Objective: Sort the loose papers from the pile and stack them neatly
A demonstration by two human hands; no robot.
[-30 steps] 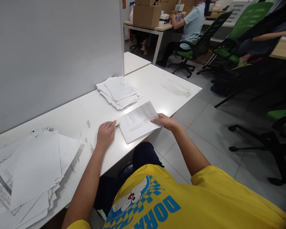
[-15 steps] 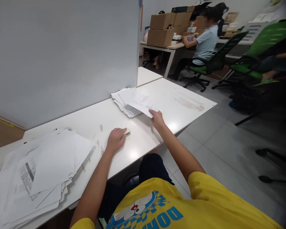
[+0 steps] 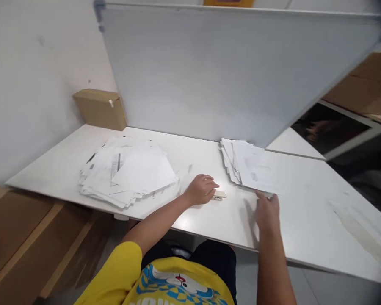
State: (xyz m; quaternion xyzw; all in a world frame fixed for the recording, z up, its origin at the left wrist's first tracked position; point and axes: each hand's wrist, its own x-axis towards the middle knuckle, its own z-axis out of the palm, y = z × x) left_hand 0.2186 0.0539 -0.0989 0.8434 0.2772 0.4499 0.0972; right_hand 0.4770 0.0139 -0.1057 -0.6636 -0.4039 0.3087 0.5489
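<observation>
My left hand (image 3: 202, 189) rests on the white table (image 3: 292, 228) with its fingers curled over a small cream-coloured tool (image 3: 219, 195), whose end sticks out to the right. My right hand (image 3: 267, 210) hovers empty, fingers loose, just below the near edge of the right paper stack (image 3: 249, 167). That stack lies against the base of the grey partition board. A larger, messier paper pile (image 3: 127, 173) is spread on the table to the left of my left hand.
A grey partition board (image 3: 228, 72) stands upright along the back of the table. A brown cardboard box (image 3: 100, 109) sits at the table's far left corner by the wall. More cardboard (image 3: 25, 237) lies below the table's left edge.
My right hand laid the printed sheet on the right stack, let go and pulled back toward me. My head turned left, so the room with seated people left the view. The left hand stayed put.
</observation>
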